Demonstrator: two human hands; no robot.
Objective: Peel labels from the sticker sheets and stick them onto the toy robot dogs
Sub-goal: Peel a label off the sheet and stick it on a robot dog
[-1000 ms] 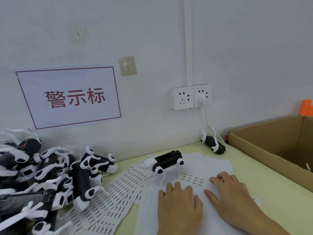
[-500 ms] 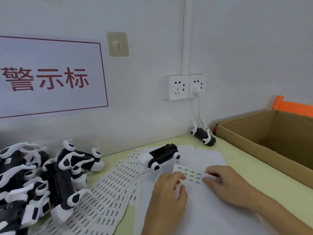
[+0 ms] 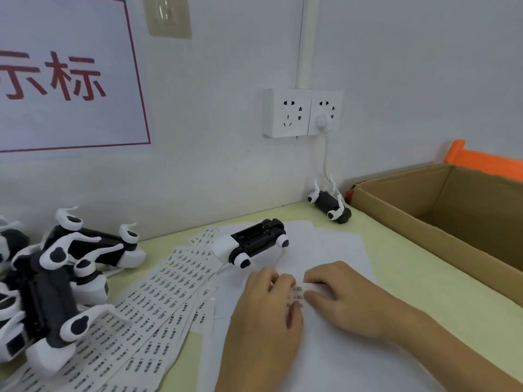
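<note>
A black-and-white toy robot dog (image 3: 253, 243) lies on its back on white paper (image 3: 334, 250), just beyond my hands. My left hand (image 3: 266, 321) and my right hand (image 3: 348, 298) rest on the paper, fingertips meeting over a small strip of labels (image 3: 297, 292) that they mostly hide. Whether either hand pinches a label is unclear. Sticker sheets (image 3: 135, 315) covered in small printed labels fan out to the left. A pile of several robot dogs (image 3: 56, 281) sits at the far left. Another dog (image 3: 329, 206) lies by the wall.
An open cardboard box (image 3: 441, 222) stands at the right, with an orange object (image 3: 481, 159) behind it. Wall sockets (image 3: 302, 113) with a plugged white cable hang above the far dog. A red-lettered sign (image 3: 70, 80) is on the wall.
My view has shifted right and closer. My hands have drawn together over the small label strip, which was more exposed between them half a second ago.
</note>
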